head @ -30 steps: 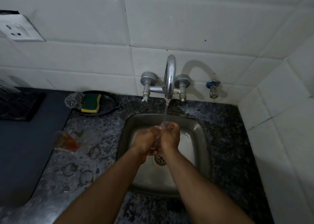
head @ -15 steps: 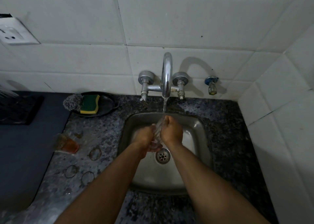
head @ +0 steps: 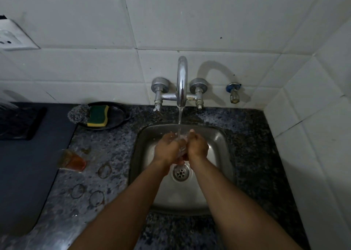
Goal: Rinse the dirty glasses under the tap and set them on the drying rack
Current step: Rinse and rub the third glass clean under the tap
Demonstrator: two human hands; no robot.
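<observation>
Head view: the two hands have shifted slightly nearer to the drain and keep clasping together around the clear glass (head: pixel 182 145), left hand (head: pixel 168 148), right hand (head: pixel 197 146), under the tap (head: pixel 182 82) stream; rinsing continues, rack step still waits.

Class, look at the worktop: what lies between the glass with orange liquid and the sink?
In the head view, between the orange-stained glass and the sink lies speckled granite worktop bearing a brownish ring stain; no other object.
</observation>
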